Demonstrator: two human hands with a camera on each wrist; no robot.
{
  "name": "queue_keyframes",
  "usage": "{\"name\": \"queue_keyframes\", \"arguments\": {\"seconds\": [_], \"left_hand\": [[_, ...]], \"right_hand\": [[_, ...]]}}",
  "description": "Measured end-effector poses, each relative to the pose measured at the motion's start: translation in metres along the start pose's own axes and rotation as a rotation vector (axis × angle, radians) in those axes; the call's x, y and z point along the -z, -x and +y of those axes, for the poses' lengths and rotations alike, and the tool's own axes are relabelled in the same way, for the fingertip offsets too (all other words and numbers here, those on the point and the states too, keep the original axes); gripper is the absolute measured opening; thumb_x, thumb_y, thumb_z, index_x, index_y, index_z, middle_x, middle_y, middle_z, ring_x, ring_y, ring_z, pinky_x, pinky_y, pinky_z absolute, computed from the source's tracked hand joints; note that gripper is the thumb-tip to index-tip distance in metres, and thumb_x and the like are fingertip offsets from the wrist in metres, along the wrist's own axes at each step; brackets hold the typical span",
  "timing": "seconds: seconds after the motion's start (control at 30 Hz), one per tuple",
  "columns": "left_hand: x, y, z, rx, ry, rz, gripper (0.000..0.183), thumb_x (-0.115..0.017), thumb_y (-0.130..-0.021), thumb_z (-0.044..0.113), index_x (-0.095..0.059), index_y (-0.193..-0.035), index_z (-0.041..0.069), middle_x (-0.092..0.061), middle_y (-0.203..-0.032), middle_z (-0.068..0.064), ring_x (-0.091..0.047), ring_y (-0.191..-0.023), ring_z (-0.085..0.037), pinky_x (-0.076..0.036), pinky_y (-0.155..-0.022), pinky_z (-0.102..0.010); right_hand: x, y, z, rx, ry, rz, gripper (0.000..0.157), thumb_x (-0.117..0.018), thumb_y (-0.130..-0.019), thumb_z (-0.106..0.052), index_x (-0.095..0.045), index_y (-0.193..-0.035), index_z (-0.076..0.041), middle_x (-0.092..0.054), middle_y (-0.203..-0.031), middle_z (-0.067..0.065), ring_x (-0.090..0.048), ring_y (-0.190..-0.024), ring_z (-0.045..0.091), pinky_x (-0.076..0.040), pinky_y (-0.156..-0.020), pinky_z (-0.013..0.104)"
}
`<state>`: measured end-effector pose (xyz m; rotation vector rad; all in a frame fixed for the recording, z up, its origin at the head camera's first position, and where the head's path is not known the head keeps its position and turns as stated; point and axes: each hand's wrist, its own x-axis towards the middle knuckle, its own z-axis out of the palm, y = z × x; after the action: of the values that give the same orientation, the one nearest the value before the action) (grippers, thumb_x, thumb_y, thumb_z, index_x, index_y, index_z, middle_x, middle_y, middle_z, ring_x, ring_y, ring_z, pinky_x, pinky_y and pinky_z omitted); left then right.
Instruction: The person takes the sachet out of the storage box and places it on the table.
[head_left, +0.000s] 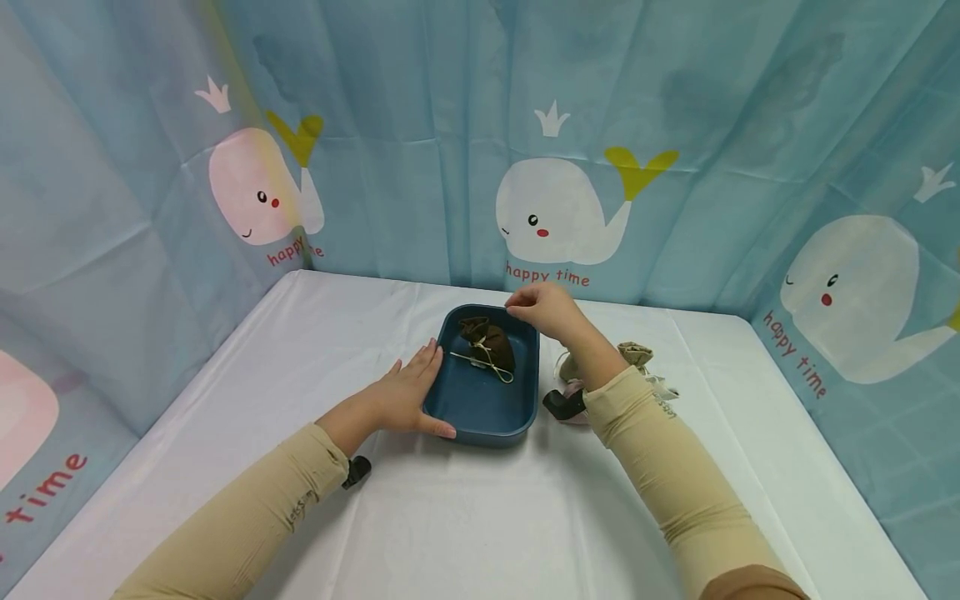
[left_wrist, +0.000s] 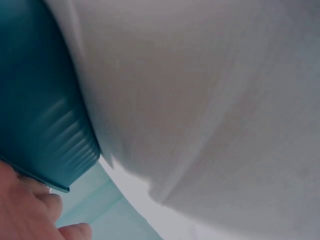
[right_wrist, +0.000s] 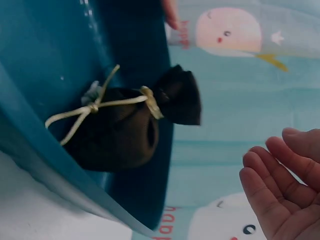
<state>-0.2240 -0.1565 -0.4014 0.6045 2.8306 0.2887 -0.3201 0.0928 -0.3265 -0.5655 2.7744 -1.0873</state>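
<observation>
A dark blue rectangular box (head_left: 480,408) stands on the white-covered table. Inside it, toward the far end, lies a dark brown drawstring pouch (head_left: 501,348), its neck tied with a pale yellow cord (right_wrist: 122,101). My left hand (head_left: 408,387) rests against the box's left side, fingers on the rim and thumb at the near edge. Over the far right corner of the box hovers my right hand (head_left: 551,310). In the right wrist view this hand (right_wrist: 285,185) has loosely bent fingers, the thumb apart, and holds nothing; it is clear of the pouch (right_wrist: 120,137).
Right of the box, a beige pouch (head_left: 636,353) and other small cloth items lie partly hidden behind my right forearm. A black wrist camera (head_left: 564,405) hangs under that arm. Blue curtains (head_left: 420,167) printed with whales close off the back and sides of the table.
</observation>
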Motion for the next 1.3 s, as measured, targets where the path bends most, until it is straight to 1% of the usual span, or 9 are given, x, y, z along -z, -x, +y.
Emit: {"name": "queue_keyframes", "arguments": {"seconds": [0.17, 0.4, 0.7, 0.8, 1.07, 1.3], "left_hand": [[-0.001, 0.0, -0.001, 0.0, 0.003, 0.001, 0.132, -0.05, -0.056, 0.086, 0.01, -0.146, 0.009, 0.016, -0.151, -0.007, 0.006, -0.14, -0.023, -0.008, -0.109, -0.052], [-0.001, -0.001, -0.001, -0.004, -0.004, 0.013, 0.133, -0.049, -0.055, 0.087, 0.008, -0.146, 0.008, 0.011, -0.152, -0.01, 0.005, -0.14, -0.023, -0.01, -0.108, -0.053], [-0.001, 0.0, -0.001, -0.004, -0.001, 0.016, 0.133, -0.051, -0.056, 0.085, 0.004, -0.147, 0.006, 0.011, -0.153, -0.01, 0.004, -0.14, -0.023, -0.01, -0.108, -0.053], [-0.001, 0.0, -0.002, -0.008, -0.002, 0.016, 0.133, -0.051, -0.056, 0.085, 0.004, -0.147, 0.005, 0.011, -0.153, -0.011, 0.005, -0.14, -0.023, -0.01, -0.108, -0.052], [-0.001, 0.0, -0.001, -0.016, -0.009, 0.023, 0.133, -0.048, -0.055, 0.087, 0.003, -0.147, 0.005, 0.01, -0.153, -0.01, 0.003, -0.14, -0.023, -0.011, -0.108, -0.052], [0.002, 0.002, 0.001, -0.025, -0.009, 0.021, 0.132, -0.051, -0.057, 0.085, 0.003, -0.147, 0.004, 0.008, -0.153, -0.012, 0.001, -0.14, -0.025, -0.011, -0.108, -0.053]], "right_hand": [[-0.011, -0.009, -0.002, 0.002, 0.009, -0.02, 0.018, -0.059, -0.09, -0.023, -0.069, -0.101, -0.012, -0.065, -0.099, 0.003, -0.058, -0.091, 0.019, -0.048, -0.08, 0.036], [-0.022, -0.022, 0.001, 0.055, 0.05, -0.041, 0.022, -0.058, -0.09, -0.018, -0.068, -0.106, -0.006, -0.066, -0.101, 0.007, -0.059, -0.094, 0.021, -0.047, -0.082, 0.036], [-0.031, -0.036, 0.001, 0.053, 0.085, -0.062, 0.022, -0.059, -0.089, -0.013, -0.067, -0.108, -0.005, -0.065, -0.103, 0.008, -0.058, -0.098, 0.022, -0.045, -0.087, 0.036], [-0.035, -0.04, 0.001, 0.06, 0.101, -0.075, 0.022, -0.059, -0.089, -0.011, -0.066, -0.109, -0.004, -0.065, -0.103, 0.009, -0.059, -0.097, 0.022, -0.046, -0.086, 0.035], [-0.041, -0.044, 0.002, 0.039, 0.103, -0.1, 0.024, -0.06, -0.086, -0.006, -0.067, -0.109, -0.005, -0.065, -0.106, 0.008, -0.059, -0.098, 0.02, -0.047, -0.084, 0.033], [-0.043, -0.048, 0.005, 0.016, 0.121, -0.121, 0.019, -0.063, -0.085, -0.01, -0.069, -0.103, -0.008, -0.067, -0.101, 0.005, -0.06, -0.09, 0.018, -0.048, -0.081, 0.033]]}}
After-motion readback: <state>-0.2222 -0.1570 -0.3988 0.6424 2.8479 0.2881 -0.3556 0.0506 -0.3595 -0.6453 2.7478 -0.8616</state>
